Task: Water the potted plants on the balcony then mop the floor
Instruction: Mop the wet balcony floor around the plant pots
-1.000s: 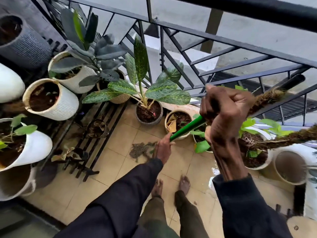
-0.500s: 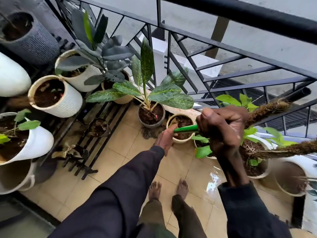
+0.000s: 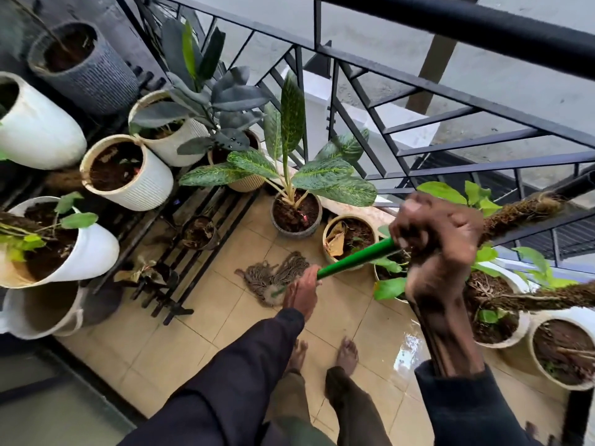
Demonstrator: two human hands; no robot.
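In the head view, the person is standing barefoot on the beige tiled balcony floor (image 3: 225, 320) and working a mop. The watering part therefore looks finished, and the mopping step is the one in hand.

The right hand (image 3: 434, 233), blurred by motion, is clenching round the upper part of the bright green mop handle (image 3: 354, 259). The left hand (image 3: 301, 292) is gripping the same handle lower down, just above the mop's head, with its back turned to the camera.

The grey-brown stringy mop head (image 3: 273, 278) is lying on the tiles in front of the round grey pot of tall variegated leaves (image 3: 296, 220), near it but apart. It is also lying just beside the foot of the black metal plant rack (image 3: 193, 268). A cream pot of dark soil with a dry leaf (image 3: 349, 235) is sitting behind the handle. A shiny wet patch (image 3: 407, 347) is glistening on the tiles to the right of the person's bare feet (image 3: 347, 352).

By my judgement the floor is only partly mopped. The next move is calling for a firm two-handed pull that draws the strings back across the tiles and over toward the wet patch. The head needs to stay off the rack's feet, and the handle needs to stay clear of the pots crowding both sides.
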